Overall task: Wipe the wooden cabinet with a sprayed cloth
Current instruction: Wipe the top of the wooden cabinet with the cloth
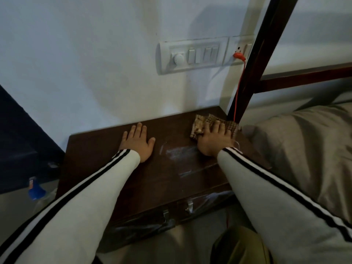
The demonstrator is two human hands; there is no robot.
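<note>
A low dark wooden cabinet [106, 149] stands against the white wall, and pale wet streaks mark the middle of its top. My right hand [214, 139] presses flat on a brown checked cloth [200, 123] at the cabinet's back right corner, fingers spread over it. My left hand [138, 141] lies flat and empty on the cabinet top to the left, fingers apart. Two metal handles [188, 205] show on the cabinet's front.
A spray bottle with a blue top [35, 189] stands on the floor left of the cabinet. A bed with grey bedding [304, 141] and a dark bedpost [257, 60] crowds the right side. A switch panel [192, 55] and a red cable [239, 80] are on the wall.
</note>
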